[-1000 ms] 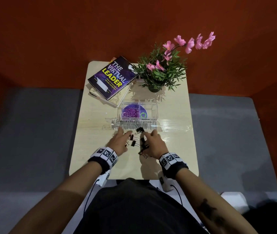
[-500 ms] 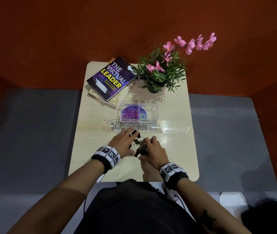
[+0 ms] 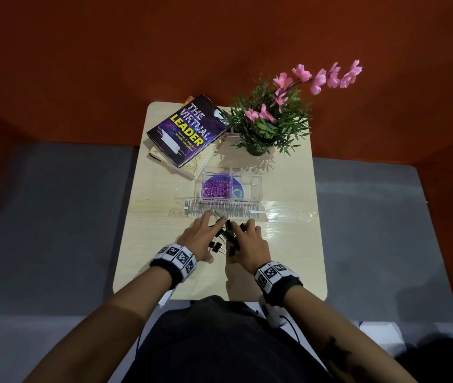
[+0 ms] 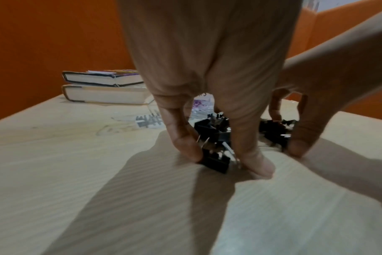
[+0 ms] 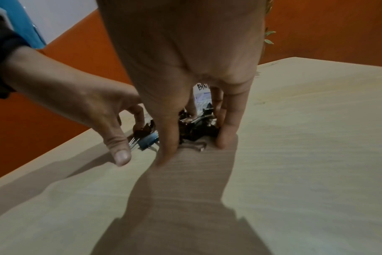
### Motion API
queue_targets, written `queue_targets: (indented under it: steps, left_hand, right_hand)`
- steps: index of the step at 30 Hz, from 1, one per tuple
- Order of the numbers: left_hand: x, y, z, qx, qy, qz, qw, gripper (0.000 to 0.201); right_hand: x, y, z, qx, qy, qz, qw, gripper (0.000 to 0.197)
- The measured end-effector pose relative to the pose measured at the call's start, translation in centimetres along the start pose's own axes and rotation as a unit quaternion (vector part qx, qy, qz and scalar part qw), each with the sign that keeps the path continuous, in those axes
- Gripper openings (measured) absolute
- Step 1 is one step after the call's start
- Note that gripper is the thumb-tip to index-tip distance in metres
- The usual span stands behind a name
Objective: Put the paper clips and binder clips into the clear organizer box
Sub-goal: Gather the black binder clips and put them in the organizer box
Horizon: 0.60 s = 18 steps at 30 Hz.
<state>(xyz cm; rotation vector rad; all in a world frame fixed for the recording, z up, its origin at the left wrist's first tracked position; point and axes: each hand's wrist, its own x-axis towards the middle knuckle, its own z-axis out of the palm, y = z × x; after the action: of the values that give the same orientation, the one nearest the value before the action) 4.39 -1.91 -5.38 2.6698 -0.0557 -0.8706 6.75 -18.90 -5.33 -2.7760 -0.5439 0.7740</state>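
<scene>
Binder clips sit penned between left hand and right hand; fingers extended, nothing gripped; probably bunching them for one scoop.

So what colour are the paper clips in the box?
The paper clips are purple, clearest in the head view.

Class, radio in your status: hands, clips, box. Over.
Left hand, right hand flank binder clips on table. Paper clips in organizer box, left compartment. Lid lies between pile and box.
</scene>
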Motion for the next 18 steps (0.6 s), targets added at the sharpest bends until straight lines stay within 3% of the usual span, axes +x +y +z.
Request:
queue_targets:
  steps: [3,8,13,18]
  left_hand:
    - [0.2,0.9,0.1,-0.036,0.028,-0.002,0.999,0.098]
    - [0.0,1.3,-0.1,-0.055,0.077,0.016,0.995,0.057]
    - [0.0,1.6,-0.3,-0.043,0.099,0.036,0.994,0.029]
    - [0.5,1.9,-0.6,-0.072,0.125,0.032,0.989,0.016]
  right_hand:
    - [0.3,0.0,0.2,0.024,0.026,-0.003,0.999,0.055]
    - [0.4,0.0,0.0,0.073,0.052,-0.016,0.996,0.04]
    - [0.9,0.2,-0.9,0.074,0.086,-0.037,0.993,0.012]
    - [1.1,1.1,-1.9,0.153,0.096,-0.023,0.983,0.008]
